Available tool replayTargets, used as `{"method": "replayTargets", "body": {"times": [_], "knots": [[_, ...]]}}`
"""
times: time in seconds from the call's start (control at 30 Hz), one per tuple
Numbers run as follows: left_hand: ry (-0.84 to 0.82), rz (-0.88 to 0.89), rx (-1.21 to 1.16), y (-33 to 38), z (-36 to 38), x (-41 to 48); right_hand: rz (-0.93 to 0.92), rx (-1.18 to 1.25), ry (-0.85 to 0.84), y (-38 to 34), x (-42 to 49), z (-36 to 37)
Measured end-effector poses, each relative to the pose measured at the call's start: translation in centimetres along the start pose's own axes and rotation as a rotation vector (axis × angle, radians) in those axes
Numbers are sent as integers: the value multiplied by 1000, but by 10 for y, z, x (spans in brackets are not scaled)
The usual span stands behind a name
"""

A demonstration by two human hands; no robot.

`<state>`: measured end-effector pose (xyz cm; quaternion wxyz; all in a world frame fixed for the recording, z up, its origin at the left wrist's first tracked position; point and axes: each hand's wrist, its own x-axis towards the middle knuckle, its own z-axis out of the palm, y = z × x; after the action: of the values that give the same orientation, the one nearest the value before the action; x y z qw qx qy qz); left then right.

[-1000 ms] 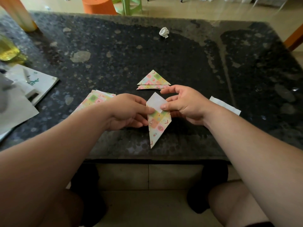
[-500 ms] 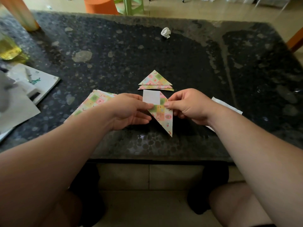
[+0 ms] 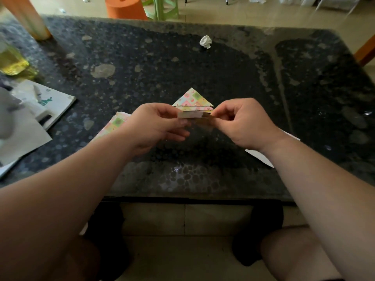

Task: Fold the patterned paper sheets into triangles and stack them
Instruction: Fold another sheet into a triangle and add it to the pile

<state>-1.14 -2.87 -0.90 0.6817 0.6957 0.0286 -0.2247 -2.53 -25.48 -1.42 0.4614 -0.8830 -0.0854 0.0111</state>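
Note:
My left hand (image 3: 156,122) and my right hand (image 3: 241,122) pinch the two ends of a folded patterned paper (image 3: 192,115), raised above the dark table (image 3: 182,67) and seen nearly edge-on. Just beyond it lies a stack of folded patterned triangles (image 3: 192,99), point away from me. A pile of unfolded patterned sheets (image 3: 115,123) lies to the left, partly hidden under my left wrist.
A crumpled white paper ball (image 3: 206,42) sits at the far middle. White papers and a booklet (image 3: 50,104) lie at the left edge, near a yellow bottle (image 3: 10,59). A white paper strip (image 3: 261,156) lies under my right wrist. An orange stool (image 3: 125,7) stands beyond the table.
Both hands have lifted the folded paper off the table and moved it away from me toward the triangle stack, turning it from flat to nearly edge-on.

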Motion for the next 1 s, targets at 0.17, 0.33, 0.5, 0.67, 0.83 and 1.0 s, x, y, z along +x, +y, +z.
{"method": "replayTargets", "body": {"times": [0.17,0.33,0.5,0.67,0.83,1.0], "knots": [[47,212,628,-27,-4,-9,-343,-398,132,20,-34,19],[-120,521,1026,-64,-3,-27,-356,-545,47,40,-56,32],[-42,637,1199,-82,0,-32,-275,-546,-78,45,-64,35],[-68,388,1083,-72,0,-30,-63,-451,-208,43,-58,27],[-98,52,1123,-45,9,-23,195,-308,-312,40,-39,11],[-77,-120,1086,-31,13,-11,257,-327,-409,33,-26,8]]}}
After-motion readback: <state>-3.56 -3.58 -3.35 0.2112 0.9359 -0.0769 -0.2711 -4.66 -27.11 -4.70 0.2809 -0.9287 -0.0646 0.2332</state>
